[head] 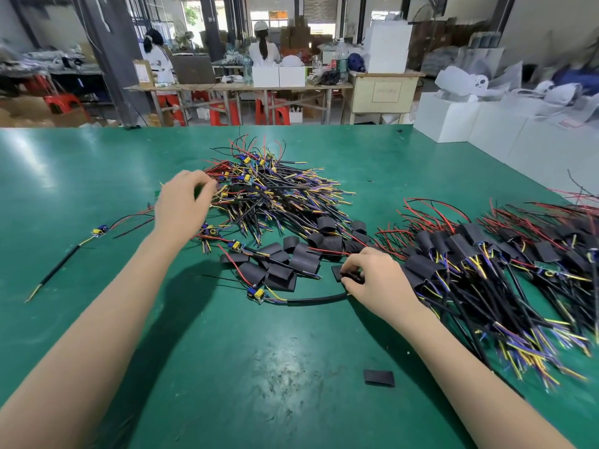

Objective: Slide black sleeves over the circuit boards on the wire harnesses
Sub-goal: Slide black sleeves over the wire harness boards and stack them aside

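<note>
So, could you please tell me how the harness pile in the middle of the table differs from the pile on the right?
The middle pile shows bare circuit boards with yellow and blue parts; in the right pile black sleeves cover the boards. The middle pile lies farther away, where the left hand reaches into it; the right pile lies nearer, beside the right hand, which pinches a loose black sleeve. Both have red, black, yellow and blue wires and lie on the green table.

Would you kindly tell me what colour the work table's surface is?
Green; the table shows plainly in the head view.
</note>
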